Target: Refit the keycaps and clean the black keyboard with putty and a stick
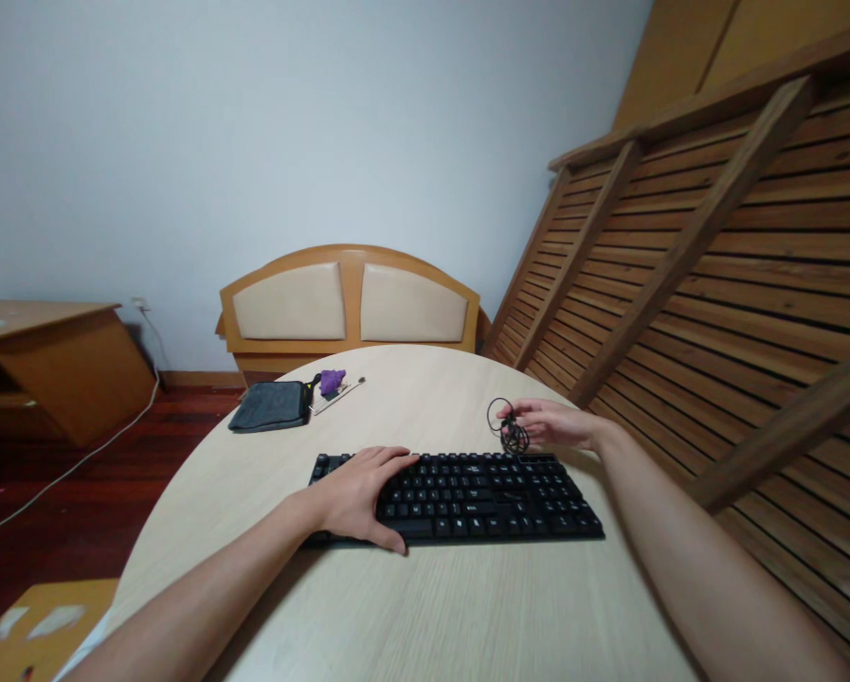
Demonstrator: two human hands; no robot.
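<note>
Status: looks partway. Your keyboard [467,493] is flat on the desk [425,616], long side across in front of you, keys up, numpad at the right end. I'd count the placing as done, since nothing is stacked on it apart from your hand.

Your left hand [359,493] lies across the left part of the keyboard: fingers spread open over the keys toward the back edge, thumb out by the front edge. Reads as steadying, not lifting.

Your right hand [556,423] is at the black cable [514,438], just behind the numpad. Fingers reach to the bundle and look in contact; can't tell whether they're closed on it.

Open item, my judgement: the cable. It sits in a tangled coil with one loop standing out, not laid straight. Can't make out a plug or a tie.

Back left of the desk, well apart from your hands: dark zip pouch [270,405], purple item [332,381] beside it, thin dark-tipped rod [344,394]. Neither hand is on those.
</note>
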